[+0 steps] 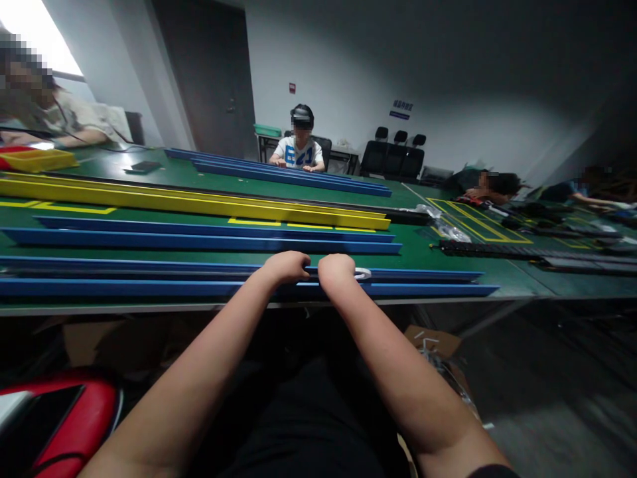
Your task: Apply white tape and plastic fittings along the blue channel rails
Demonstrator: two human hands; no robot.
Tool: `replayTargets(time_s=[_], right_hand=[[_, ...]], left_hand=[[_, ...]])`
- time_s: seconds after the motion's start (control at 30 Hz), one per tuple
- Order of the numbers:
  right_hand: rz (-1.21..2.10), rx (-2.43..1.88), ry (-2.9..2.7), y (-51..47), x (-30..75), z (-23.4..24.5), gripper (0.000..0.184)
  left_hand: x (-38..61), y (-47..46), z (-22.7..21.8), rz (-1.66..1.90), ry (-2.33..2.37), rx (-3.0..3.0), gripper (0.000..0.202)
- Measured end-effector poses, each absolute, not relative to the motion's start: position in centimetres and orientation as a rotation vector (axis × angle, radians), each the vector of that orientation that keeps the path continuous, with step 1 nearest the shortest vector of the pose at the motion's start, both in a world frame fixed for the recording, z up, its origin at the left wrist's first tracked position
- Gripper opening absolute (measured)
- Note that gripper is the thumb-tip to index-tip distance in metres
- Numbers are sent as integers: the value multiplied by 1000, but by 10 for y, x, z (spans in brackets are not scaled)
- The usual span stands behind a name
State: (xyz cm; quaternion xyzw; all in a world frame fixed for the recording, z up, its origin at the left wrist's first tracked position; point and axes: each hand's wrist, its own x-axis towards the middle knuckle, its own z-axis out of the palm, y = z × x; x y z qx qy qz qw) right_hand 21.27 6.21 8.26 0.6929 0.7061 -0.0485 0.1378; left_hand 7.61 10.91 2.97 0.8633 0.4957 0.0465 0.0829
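Head view: I have the near blue rails [423, 290] running crosswise under the fingers of both hands, along the front edge of the green table [423, 260]; whether they are two strips or the two walls of one channel I cannot tell. Both arms reach forward and converge, wrists bent, backs of the hands up. The left hand [288, 267] is curled, thumb side toward the right one, its fingers bent down over the rails. The right hand [337, 269] is just beside it, a small gap between them, folded like a fist with its fingers hidden from me. I cannot tell whether either hand is gripping a rail or only touching it. A white loop [365, 273] shows just right of the right hand's fingers; I cannot make out whether they hold it. Just beyond the fingers lies another blue pair [199, 242], then a long yellow rail [323, 217]. Clear plastic wrap [450, 229] sits beyond and right of the fingers. Well past them, more blue rails [298, 177] lie before a seated person [298, 151].
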Motion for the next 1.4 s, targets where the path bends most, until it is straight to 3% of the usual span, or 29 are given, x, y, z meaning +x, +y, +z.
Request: replayTargets(time_s=[0.33, 0.77, 1.4], right_hand=[[-122, 1984, 2060, 58, 212, 86, 34], [-175, 1793, 2253, 65, 142, 85, 30], [-136, 1676, 2229, 55, 234, 110, 47]], left_hand=[[68, 105, 38, 223, 1499, 2605, 20], [-16, 105, 35, 163, 1561, 2498, 24], [-12, 101, 38, 114, 1616, 2480, 34]])
